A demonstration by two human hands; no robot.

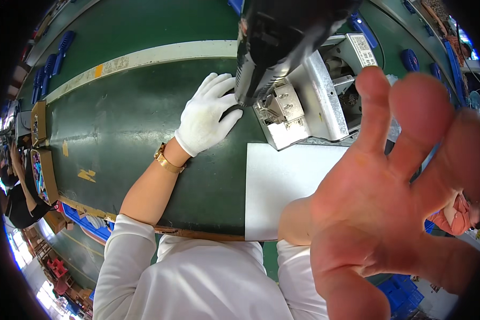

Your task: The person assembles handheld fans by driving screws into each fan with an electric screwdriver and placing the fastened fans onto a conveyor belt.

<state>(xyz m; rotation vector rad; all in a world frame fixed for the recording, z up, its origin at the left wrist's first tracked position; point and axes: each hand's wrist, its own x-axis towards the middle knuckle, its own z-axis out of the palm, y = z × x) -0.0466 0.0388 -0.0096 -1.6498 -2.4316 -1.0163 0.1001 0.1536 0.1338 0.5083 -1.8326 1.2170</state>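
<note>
My left hand (207,118), in a white glove, lies on the dark green workbench (117,144) with its fingers spread. It holds nothing, and its fingertips come close to the black machine head (266,58). Below that head sits a small metal fixture (285,106), joined to a larger metal housing (325,98). Bare and raised close to the camera, my right hand (373,208) shows its palm with the fingers stretched apart and nothing in it. It covers part of the machine's right side and of the white sheet (277,186) on the bench.
At the bench's left end stand open cardboard boxes (44,176) with small parts. Blue tools (63,50) lie farther back on the green surface, beyond a pale strip (144,56). Other people (24,192) are at the far left and right. A blue crate (397,296) sits low at right.
</note>
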